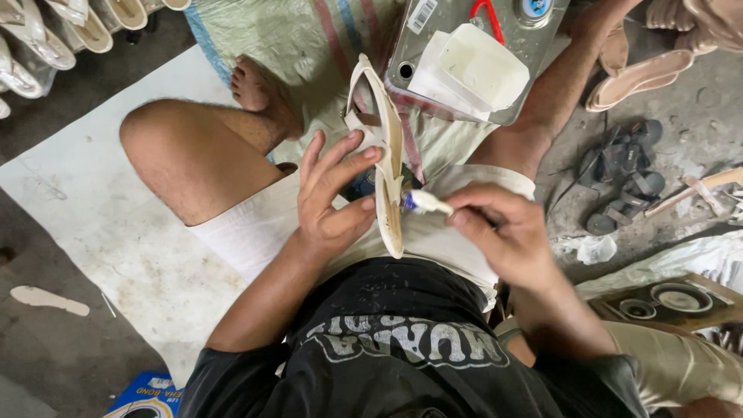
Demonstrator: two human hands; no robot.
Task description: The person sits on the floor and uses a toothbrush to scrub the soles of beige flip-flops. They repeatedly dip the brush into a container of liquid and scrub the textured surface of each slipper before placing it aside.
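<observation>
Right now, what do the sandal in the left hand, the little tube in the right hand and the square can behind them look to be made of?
Sandal: cream, matte, likely synthetic leather or foam; thin flexible sole seen edge-on, brown strap.
Tube: white with a blue band, probably soft plastic or thin metal; too small to tell.
Square can: grey sheet metal, dull sheen, with a round cap.

One cream sandal [385, 147] in hand; one small white tube [425, 203]; one metal tin [472, 54]; two black sandals [627, 174].
</observation>
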